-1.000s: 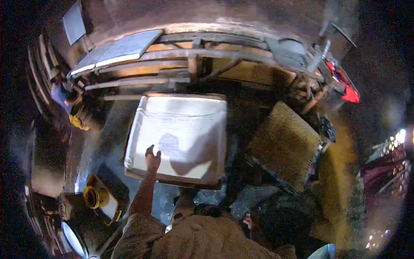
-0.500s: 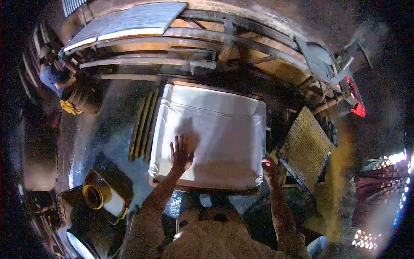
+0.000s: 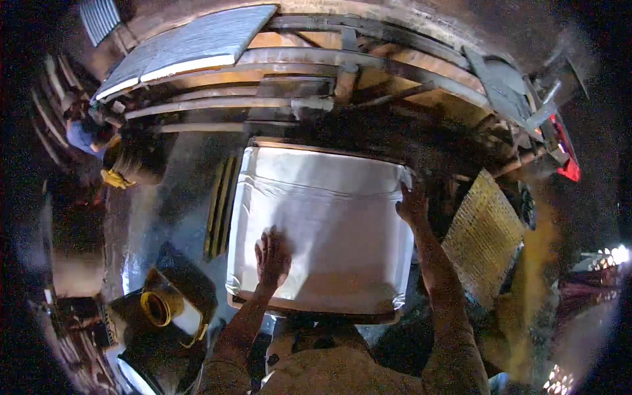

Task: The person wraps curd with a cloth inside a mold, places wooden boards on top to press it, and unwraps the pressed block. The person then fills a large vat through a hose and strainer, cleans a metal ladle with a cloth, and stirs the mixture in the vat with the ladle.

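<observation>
A white sheet (image 3: 329,230) covers a shallow rectangular frame or tray in front of me, with a brown rim (image 3: 342,317) showing along its near side. Creases run across the sheet's far part. My left hand (image 3: 273,258) is laid flat on the left half of the sheet, fingers stretched out and casting a shadow. At the right edge, close to the far right corner, my right hand (image 3: 413,207) touches the sheet's border with a finger and thumb apart. Its other fingers are partly hidden.
Ridged dark strips (image 3: 220,209) lie left of the frame. A yellow-rimmed bucket (image 3: 157,308) stands at lower left. To the right leans a woven yellowish panel (image 3: 487,237). Behind are wooden rails (image 3: 217,104) and a grey-white slab (image 3: 191,43). A person in blue (image 3: 84,137) is at far left.
My right hand has moved away from me along the sheet's right edge towards the far corner. My left hand has slid slightly nearer, its fingers closer together. The view has shifted a little.
</observation>
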Tool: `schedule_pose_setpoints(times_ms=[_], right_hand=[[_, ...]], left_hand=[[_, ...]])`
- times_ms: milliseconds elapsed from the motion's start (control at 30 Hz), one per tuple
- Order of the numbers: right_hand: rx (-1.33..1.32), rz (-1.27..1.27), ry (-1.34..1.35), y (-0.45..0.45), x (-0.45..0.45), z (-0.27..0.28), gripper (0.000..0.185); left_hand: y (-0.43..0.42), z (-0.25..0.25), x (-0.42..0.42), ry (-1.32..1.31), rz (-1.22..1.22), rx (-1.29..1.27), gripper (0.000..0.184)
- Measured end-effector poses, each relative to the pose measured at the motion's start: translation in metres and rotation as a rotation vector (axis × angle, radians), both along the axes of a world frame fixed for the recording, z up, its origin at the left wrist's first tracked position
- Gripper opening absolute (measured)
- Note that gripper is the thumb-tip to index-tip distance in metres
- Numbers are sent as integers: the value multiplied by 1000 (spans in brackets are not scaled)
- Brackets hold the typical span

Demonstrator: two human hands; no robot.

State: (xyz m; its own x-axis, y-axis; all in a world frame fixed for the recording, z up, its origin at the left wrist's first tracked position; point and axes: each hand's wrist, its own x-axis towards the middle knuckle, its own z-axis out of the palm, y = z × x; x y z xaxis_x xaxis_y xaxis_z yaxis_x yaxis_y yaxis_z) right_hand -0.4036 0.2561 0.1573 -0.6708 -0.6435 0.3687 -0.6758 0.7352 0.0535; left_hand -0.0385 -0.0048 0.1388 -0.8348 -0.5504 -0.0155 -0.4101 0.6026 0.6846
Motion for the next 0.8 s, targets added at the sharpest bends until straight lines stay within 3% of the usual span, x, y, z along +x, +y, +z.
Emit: schedule_pose_setpoints(times_ms=[33, 67, 100, 133, 167, 300, 400, 467, 500, 533, 567, 633, 700, 800], right_hand=[[6, -4, -21, -2, 2, -3, 50], [13, -8, -42, -4, 4, -6, 51], [-77, -1, -138, -2, 12, -5, 48], [-166, 2, -231, 2, 22, -2, 46], [-170, 39, -270, 11, 35, 3, 42], [-378, 210, -589, 55, 113, 24, 27], [-255, 263, -667, 59, 169, 84, 21], [-388, 242, -800, 78, 193, 69, 20], [-515, 210, -931, 92, 205, 54, 19], [-520, 215, -930, 119, 212, 22, 19], [-936, -26, -1082, 153, 214, -21, 21], [-929, -232, -1131, 169, 210, -21, 30], [-135, 90, -573, 126, 207, 120, 44], [61, 221, -414, 147, 208, 86, 37]], left_hand=[[0, -3, 0, 45, 44, 125, 63], [2, -6, 0, 10, 43, 77, 63], [3, -2, -3, -122, -1, -106, 63], [5, 2, -3, -403, -102, -625, 64], [5, -4, -7, -468, -104, -623, 65], [14, 7, -30, -319, -23, -446, 71], [27, 41, -75, -39, -148, -295, 75], [24, 51, -91, 96, -344, -257, 74], [18, 35, -93, 114, -417, -441, 62], [-1, 22, -88, 99, -466, -388, 43], [-36, -3, -73, -115, -464, -321, 32], [-105, -16, -37, -101, -395, -793, 20], [-154, 30, -4, -192, -293, -810, 17], [-163, 93, 42, -379, -215, -701, 19]])
